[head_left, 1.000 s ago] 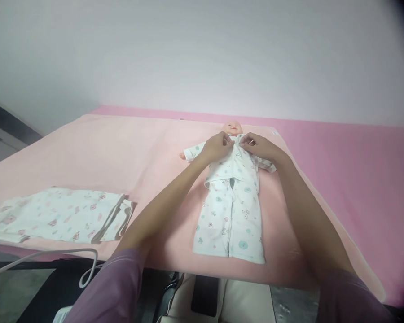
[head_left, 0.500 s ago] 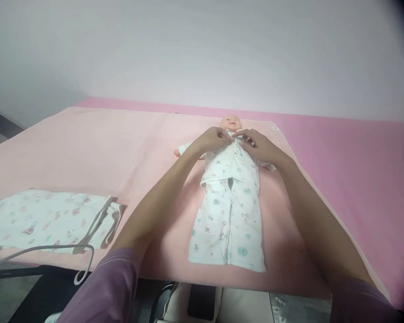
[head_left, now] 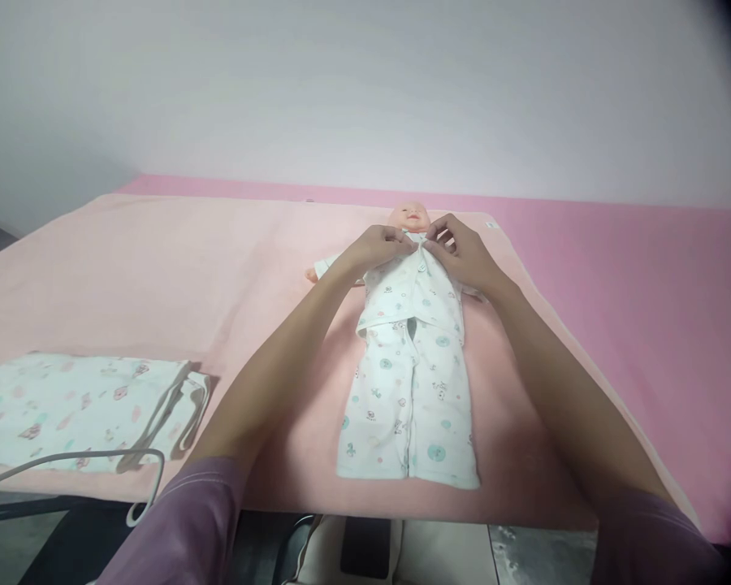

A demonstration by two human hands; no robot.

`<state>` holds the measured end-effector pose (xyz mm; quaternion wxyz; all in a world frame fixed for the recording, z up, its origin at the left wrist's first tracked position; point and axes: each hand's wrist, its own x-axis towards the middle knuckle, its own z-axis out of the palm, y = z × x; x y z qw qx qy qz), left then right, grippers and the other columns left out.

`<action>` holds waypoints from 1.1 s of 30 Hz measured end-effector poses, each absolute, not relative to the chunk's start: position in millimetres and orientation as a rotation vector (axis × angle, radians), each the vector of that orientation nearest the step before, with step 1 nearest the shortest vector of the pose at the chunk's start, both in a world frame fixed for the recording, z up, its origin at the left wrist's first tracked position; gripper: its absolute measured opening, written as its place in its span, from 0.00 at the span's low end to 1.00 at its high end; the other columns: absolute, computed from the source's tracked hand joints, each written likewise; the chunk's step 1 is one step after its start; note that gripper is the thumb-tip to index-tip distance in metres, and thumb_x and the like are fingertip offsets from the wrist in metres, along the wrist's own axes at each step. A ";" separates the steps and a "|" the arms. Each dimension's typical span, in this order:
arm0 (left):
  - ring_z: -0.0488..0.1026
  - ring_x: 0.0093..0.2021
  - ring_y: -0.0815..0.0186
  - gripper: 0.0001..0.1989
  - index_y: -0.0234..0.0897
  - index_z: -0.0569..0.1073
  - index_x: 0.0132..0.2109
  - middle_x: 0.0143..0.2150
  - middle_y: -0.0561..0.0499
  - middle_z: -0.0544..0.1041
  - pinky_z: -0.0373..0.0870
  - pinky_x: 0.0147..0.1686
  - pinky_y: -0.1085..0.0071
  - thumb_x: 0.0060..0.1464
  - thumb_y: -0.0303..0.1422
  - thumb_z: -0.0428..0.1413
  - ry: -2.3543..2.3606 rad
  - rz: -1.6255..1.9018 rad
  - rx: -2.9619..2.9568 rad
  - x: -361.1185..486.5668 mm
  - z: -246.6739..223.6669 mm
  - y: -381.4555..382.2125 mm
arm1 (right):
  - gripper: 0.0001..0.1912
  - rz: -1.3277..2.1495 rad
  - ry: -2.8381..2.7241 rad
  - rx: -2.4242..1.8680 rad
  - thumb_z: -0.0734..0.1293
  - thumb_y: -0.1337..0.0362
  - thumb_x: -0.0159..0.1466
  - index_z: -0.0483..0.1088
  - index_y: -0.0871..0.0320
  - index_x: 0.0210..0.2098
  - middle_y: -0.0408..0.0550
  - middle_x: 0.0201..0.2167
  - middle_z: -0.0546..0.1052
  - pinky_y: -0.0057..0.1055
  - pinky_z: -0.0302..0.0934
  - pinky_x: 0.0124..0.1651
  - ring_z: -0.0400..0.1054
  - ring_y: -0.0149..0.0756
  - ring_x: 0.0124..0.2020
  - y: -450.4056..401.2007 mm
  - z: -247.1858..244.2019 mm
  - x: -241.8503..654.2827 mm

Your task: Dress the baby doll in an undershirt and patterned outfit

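Observation:
A baby doll [head_left: 410,217] lies on its back with its head toward the wall. It is dressed in a white printed shirt [head_left: 411,296] and matching pants [head_left: 407,398], whose legs stretch toward me. My left hand [head_left: 381,246] pinches the shirt's front edge just below the collar. Opposite it, my right hand [head_left: 463,250] has thumb and fingers bent onto the other front edge at the same height. The fingertips of both hands nearly meet at the chest. A small button shows just below them. The doll's left arm is mostly hidden by my right hand.
A folded white printed cloth [head_left: 79,406] lies at the left on the peach mat [head_left: 176,276]. A white cable [head_left: 97,455] loops over its near edge. The pink surface [head_left: 651,325] extends to the right, and a pale wall [head_left: 365,97] stands behind.
My right hand has shifted slightly at the collar and its fingers are more bent. My left hand stays at the shirt's front. The whole view has moved a little.

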<state>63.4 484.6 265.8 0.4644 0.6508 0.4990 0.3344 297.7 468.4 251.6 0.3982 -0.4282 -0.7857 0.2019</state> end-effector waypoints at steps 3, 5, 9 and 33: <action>0.75 0.38 0.64 0.06 0.37 0.85 0.39 0.38 0.47 0.81 0.68 0.43 0.66 0.57 0.34 0.70 1.236 0.849 1.567 66.0 263.4 484.6 | 0.11 0.529 -1.913 -1.079 0.73 0.54 0.71 0.74 0.52 0.48 0.49 0.51 0.83 0.38 0.71 0.51 0.75 0.41 0.48 468.1 246.9 292.2; 0.75 0.36 0.64 0.06 0.37 0.84 0.39 0.35 0.48 0.80 0.67 0.41 0.67 0.57 0.35 0.70 1.230 0.860 1.542 66.7 261.9 484.5 | 0.14 0.582 -1.848 -1.076 0.75 0.52 0.69 0.75 0.51 0.48 0.49 0.52 0.83 0.38 0.73 0.50 0.77 0.42 0.50 467.9 244.5 291.7; 0.76 0.38 0.63 0.07 0.37 0.85 0.40 0.38 0.47 0.83 0.68 0.41 0.67 0.57 0.36 0.69 1.225 0.858 1.498 66.4 259.7 484.2 | 0.15 0.683 -1.771 -1.085 0.79 0.51 0.65 0.79 0.53 0.44 0.50 0.49 0.85 0.41 0.77 0.53 0.80 0.45 0.53 466.3 244.5 294.0; 0.67 0.29 0.65 0.20 0.38 0.74 0.29 0.25 0.52 0.67 0.65 0.36 0.66 0.61 0.44 0.70 1.278 0.841 1.565 71.4 268.3 471.6 | 0.17 0.326 -2.008 -1.227 0.75 0.57 0.71 0.77 0.48 0.58 0.49 0.48 0.88 0.46 0.76 0.57 0.83 0.50 0.50 449.1 260.0 278.9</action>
